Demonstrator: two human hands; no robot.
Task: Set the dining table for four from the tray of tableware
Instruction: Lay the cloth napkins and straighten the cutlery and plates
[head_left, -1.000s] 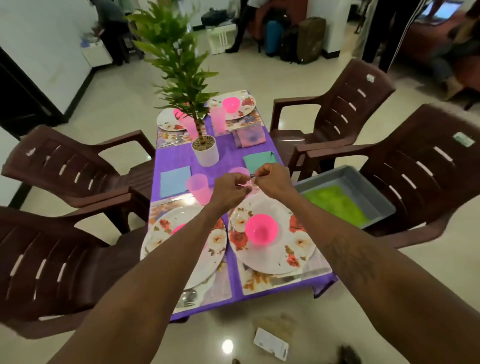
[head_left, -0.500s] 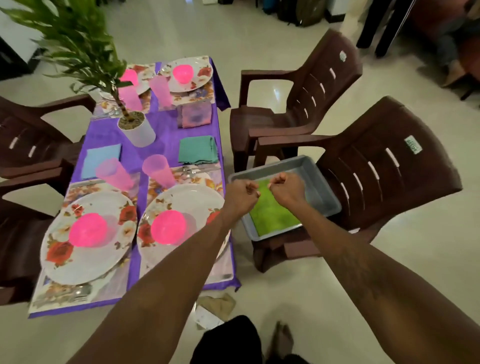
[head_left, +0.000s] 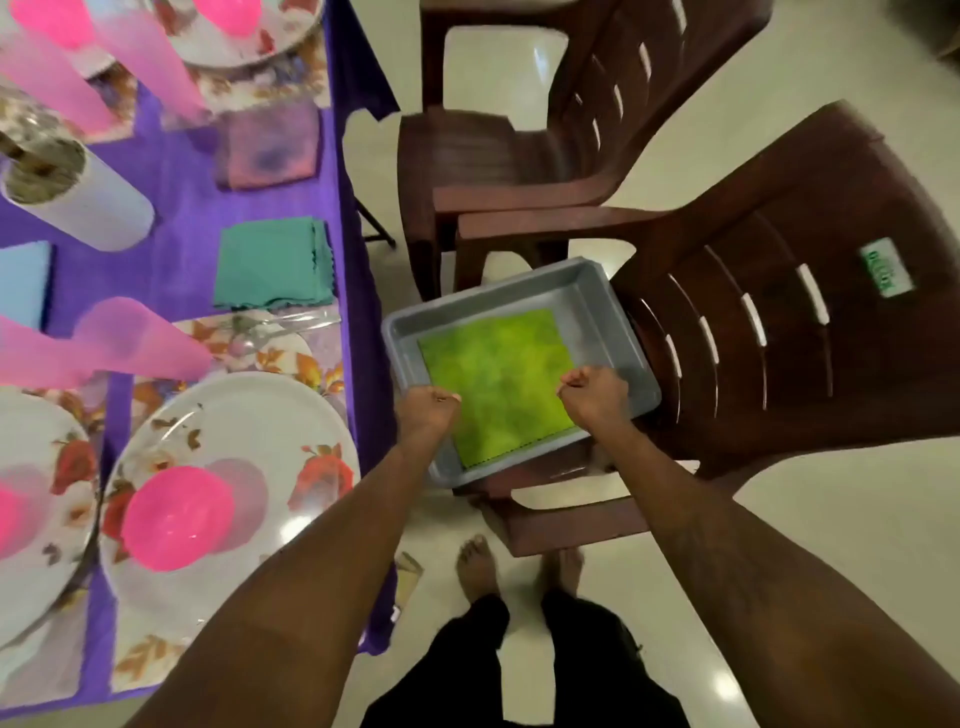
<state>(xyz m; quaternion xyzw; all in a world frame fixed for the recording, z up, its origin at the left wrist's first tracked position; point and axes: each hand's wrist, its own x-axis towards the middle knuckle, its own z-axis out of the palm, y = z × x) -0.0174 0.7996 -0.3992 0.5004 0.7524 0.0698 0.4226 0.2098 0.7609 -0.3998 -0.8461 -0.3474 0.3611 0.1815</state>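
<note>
A grey tray (head_left: 587, 291) sits on the seat of a brown plastic chair (head_left: 779, 338), with a green cloth (head_left: 498, 374) lying flat inside it. Over the cloth's left edge is my left hand (head_left: 428, 410), and my right hand (head_left: 592, 392) is over its right edge. Both have curled fingers, and I see nothing held in them. To the left, the purple-covered table (head_left: 182, 208) carries a floral plate (head_left: 249, 415) with a pink bowl (head_left: 179, 517), a pink cup (head_left: 135, 343), cutlery (head_left: 260, 335) and a teal napkin (head_left: 272, 267).
A second brown chair (head_left: 519, 156) stands behind the tray chair, close to the table's side. A white plant pot (head_left: 78, 208), a blue napkin (head_left: 23, 286), a pink-purple napkin (head_left: 267, 145) and more place settings fill the table. My bare feet (head_left: 478, 566) stand on the tiled floor.
My view swung from the table down to the tray. Both fists moved off the table to above the tray, then spread apart to the green cloth's two sides.
</note>
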